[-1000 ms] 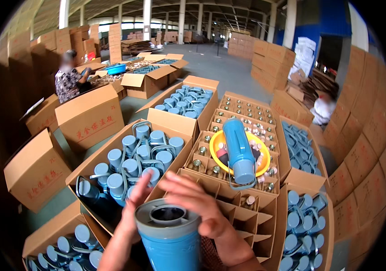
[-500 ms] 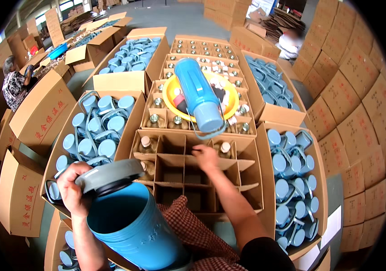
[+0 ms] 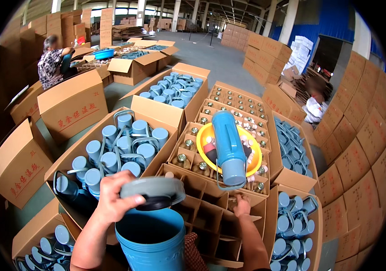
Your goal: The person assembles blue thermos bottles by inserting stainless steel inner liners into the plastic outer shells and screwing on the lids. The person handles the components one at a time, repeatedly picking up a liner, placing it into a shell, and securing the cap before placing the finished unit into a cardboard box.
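My left hand (image 3: 114,196) is closed on the rim of a round grey plastic thermos collar (image 3: 154,189) with a black underside. It hangs tilted over the open mouth of a large blue thermos shell (image 3: 152,239), which stands upright before me. My right hand (image 3: 241,205) reaches into a far right compartment of the divided carton (image 3: 206,212), fingers closed around the top of a glass thermos liner, mostly hidden by the hand. Beyond it, a finished blue thermos (image 3: 230,147) lies across a yellow basin (image 3: 204,135) holding stoppers and small parts.
Cartons of blue thermos parts stand left (image 3: 111,149) and right (image 3: 292,226). Behind the basin, a carton holds glass liners (image 3: 238,97). Stacked cartons (image 3: 355,135) wall the right side. One person (image 3: 55,63) sits far left, another (image 3: 315,106) far right.
The view has tilted up and turned left, showing more of the hall. My right hand has moved right to the compartment with the stoppered liner. My left hand still holds the collar above the shell.
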`<control>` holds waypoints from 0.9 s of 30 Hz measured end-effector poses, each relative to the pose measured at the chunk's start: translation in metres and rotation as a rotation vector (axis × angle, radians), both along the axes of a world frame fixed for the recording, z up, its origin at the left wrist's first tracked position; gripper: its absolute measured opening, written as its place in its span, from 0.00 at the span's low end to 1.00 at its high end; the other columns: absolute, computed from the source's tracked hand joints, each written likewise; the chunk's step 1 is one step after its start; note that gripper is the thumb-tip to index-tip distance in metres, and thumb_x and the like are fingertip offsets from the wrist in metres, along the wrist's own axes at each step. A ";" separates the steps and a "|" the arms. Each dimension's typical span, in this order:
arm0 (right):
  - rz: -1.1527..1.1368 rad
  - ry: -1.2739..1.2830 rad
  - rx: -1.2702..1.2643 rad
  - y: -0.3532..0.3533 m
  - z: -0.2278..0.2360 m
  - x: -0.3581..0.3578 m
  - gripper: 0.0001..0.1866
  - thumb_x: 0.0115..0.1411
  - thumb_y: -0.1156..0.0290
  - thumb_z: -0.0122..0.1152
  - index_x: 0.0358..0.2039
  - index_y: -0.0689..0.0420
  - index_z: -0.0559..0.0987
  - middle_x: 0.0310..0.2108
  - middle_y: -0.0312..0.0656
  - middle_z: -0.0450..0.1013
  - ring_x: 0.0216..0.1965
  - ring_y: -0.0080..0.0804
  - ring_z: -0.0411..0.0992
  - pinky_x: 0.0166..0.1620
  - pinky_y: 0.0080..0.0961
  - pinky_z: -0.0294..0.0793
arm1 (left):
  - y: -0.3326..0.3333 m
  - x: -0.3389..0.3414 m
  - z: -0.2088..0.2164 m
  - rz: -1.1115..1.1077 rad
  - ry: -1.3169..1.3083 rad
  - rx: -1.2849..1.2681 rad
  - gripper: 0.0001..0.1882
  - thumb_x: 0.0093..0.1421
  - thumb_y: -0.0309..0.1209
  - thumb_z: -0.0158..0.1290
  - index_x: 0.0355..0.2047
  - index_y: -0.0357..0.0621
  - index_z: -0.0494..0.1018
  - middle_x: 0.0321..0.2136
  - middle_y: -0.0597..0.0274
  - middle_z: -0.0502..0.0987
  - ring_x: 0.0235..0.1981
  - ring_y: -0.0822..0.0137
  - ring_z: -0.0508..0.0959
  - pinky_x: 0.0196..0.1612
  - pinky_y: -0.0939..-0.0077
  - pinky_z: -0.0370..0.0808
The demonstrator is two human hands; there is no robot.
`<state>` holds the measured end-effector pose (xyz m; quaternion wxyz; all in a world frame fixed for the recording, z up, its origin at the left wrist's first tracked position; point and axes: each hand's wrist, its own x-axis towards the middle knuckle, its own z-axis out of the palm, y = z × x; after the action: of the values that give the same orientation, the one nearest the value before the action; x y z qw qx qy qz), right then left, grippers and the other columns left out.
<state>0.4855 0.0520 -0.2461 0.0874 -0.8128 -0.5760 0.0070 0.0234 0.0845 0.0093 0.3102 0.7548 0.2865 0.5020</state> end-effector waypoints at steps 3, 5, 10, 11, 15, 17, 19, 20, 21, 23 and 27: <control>0.063 -0.014 0.101 -0.017 0.059 -0.007 0.31 0.41 0.71 0.70 0.49 0.46 0.72 0.41 0.45 0.69 0.47 0.45 0.67 0.46 0.40 0.71 | 0.005 -0.002 -0.035 0.092 -0.534 -0.447 0.20 0.59 0.43 0.51 0.36 0.34 0.72 0.31 0.60 0.76 0.31 0.70 0.75 0.37 0.73 0.73; 0.152 -0.064 0.198 -0.027 0.120 -0.025 0.30 0.41 0.71 0.69 0.48 0.45 0.72 0.39 0.43 0.69 0.45 0.45 0.68 0.45 0.39 0.71 | 0.018 0.002 -0.070 0.177 -0.765 -0.685 0.23 0.64 0.45 0.45 0.41 0.33 0.71 0.36 0.57 0.77 0.35 0.65 0.77 0.42 0.69 0.75; 0.378 -0.225 0.318 -0.067 0.252 -0.069 0.27 0.42 0.71 0.67 0.47 0.51 0.74 0.35 0.43 0.69 0.40 0.43 0.68 0.38 0.38 0.72 | 0.007 0.013 -0.138 -0.296 -0.986 -1.220 0.25 0.64 0.48 0.43 0.50 0.40 0.68 0.45 0.55 0.74 0.44 0.60 0.75 0.46 0.62 0.75; 0.416 -0.256 0.331 -0.075 0.271 -0.078 0.26 0.41 0.71 0.66 0.46 0.52 0.75 0.34 0.43 0.68 0.39 0.43 0.68 0.37 0.38 0.71 | 0.001 0.019 -0.144 -0.426 -0.948 -1.290 0.25 0.64 0.48 0.43 0.51 0.41 0.68 0.46 0.56 0.73 0.45 0.59 0.74 0.47 0.61 0.74; 0.573 -0.221 0.477 -0.092 0.328 -0.112 0.27 0.40 0.71 0.66 0.45 0.53 0.76 0.31 0.42 0.68 0.33 0.42 0.69 0.34 0.35 0.71 | -0.032 0.051 -0.160 -0.763 -0.738 -1.469 0.26 0.63 0.49 0.43 0.53 0.43 0.67 0.49 0.57 0.71 0.48 0.58 0.72 0.49 0.58 0.72; 0.658 -0.194 0.551 -0.077 0.332 -0.137 0.26 0.41 0.71 0.65 0.46 0.53 0.76 0.31 0.41 0.68 0.33 0.40 0.69 0.33 0.34 0.71 | -0.052 0.054 -0.165 -0.803 -0.709 -1.502 0.26 0.63 0.49 0.43 0.53 0.44 0.66 0.50 0.57 0.70 0.49 0.57 0.71 0.50 0.56 0.71; 0.734 -0.178 0.630 -0.068 0.338 -0.167 0.25 0.42 0.70 0.65 0.46 0.52 0.76 0.31 0.40 0.68 0.33 0.37 0.69 0.31 0.31 0.71 | -0.061 0.057 -0.166 -0.787 -0.751 -1.510 0.27 0.63 0.50 0.43 0.54 0.45 0.65 0.51 0.57 0.69 0.51 0.56 0.70 0.51 0.55 0.70; 0.784 -0.165 0.685 -0.061 0.341 -0.185 0.25 0.42 0.69 0.65 0.46 0.52 0.77 0.31 0.39 0.68 0.33 0.36 0.69 0.31 0.30 0.71 | -0.059 0.054 -0.163 -0.730 -0.811 -1.484 0.27 0.63 0.50 0.43 0.55 0.45 0.65 0.52 0.58 0.69 0.51 0.55 0.70 0.52 0.54 0.69; 0.823 -0.154 0.734 -0.056 0.342 -0.198 0.25 0.43 0.69 0.65 0.46 0.51 0.77 0.32 0.38 0.68 0.33 0.34 0.69 0.30 0.28 0.71 | -0.052 0.056 -0.160 -0.665 -0.891 -1.446 0.27 0.63 0.50 0.43 0.55 0.46 0.65 0.53 0.58 0.68 0.52 0.55 0.69 0.53 0.53 0.68; 0.947 -0.151 0.830 -0.048 0.343 -0.219 0.24 0.43 0.68 0.65 0.46 0.51 0.77 0.32 0.36 0.69 0.33 0.32 0.69 0.29 0.25 0.70 | -0.030 0.054 -0.147 -0.498 -1.099 -1.304 0.28 0.62 0.50 0.43 0.56 0.47 0.64 0.54 0.58 0.67 0.53 0.54 0.68 0.54 0.51 0.67; 1.311 -0.148 0.792 -0.044 0.358 -0.263 0.24 0.43 0.66 0.65 0.45 0.49 0.78 0.34 0.34 0.69 0.36 0.31 0.69 0.34 0.27 0.71 | 0.003 0.029 -0.088 -0.307 -1.314 -0.837 0.29 0.62 0.51 0.43 0.58 0.49 0.63 0.57 0.59 0.65 0.56 0.53 0.66 0.56 0.48 0.65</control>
<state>0.2228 0.0077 0.1123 0.3111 -0.2115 -0.9038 -0.2038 0.0520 0.0871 -0.0792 0.7393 0.1558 0.1025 0.6470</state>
